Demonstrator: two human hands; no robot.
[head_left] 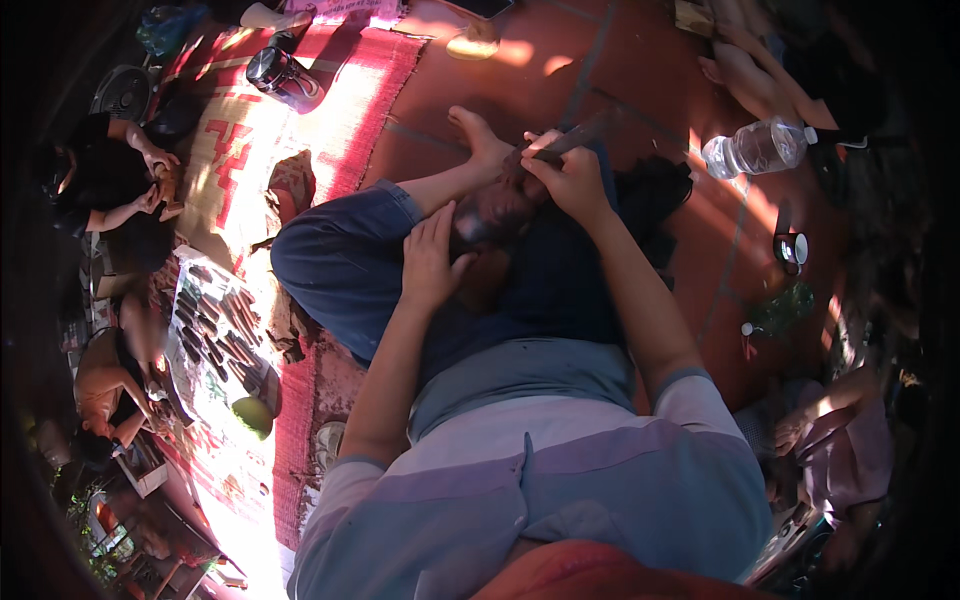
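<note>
A dark brown, glossy carved piece (pixel 495 212), seemingly wood, lies in my lap across my crossed legs. My left hand (pixel 432 262) rests against its near left side, fingers stretched out and thumb apart. At its far right end, my right hand (pixel 572 178) is closed in a pinch around a small dark thing that shade and fingers mostly hide. A long brown part (pixel 595 128) extends beyond the right hand; whether it belongs to the carving is unclear. Deep shadow covers the carving's near end.
Several chisel-like tools (pixel 215 325) lie on a white sheet at left, near a green round object (pixel 252 416). A black kettle-like vessel (pixel 283 75) stands on the red mat (pixel 345 100). Right: a clear plastic bottle (pixel 757 148) and a cup (pixel 791 250). People sit at both sides.
</note>
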